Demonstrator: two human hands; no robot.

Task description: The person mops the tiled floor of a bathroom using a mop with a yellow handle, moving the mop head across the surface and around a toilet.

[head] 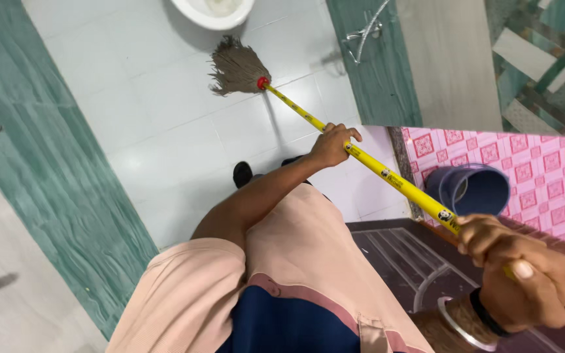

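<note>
I hold a mop with a yellow handle (387, 176) in both hands. My left hand (333, 145) grips the handle about halfway down, arm stretched forward. My right hand (514, 274), with bangles on the wrist, is closed around the handle's upper end at the lower right. The brown stringy mop head (235, 68) rests on the white tiled floor (165, 124), just in front of a white toilet bowl (214, 12). A dark shoe (242, 173) shows on the floor below my arm.
Green marbled wall tiles (53, 170) run down the left side. A spray hose (364, 33) hangs on a green wall strip at the top. A dark blue bucket (472, 189) stands against pink patterned tiles (544, 176) on the right, above a dark door panel (413, 261).
</note>
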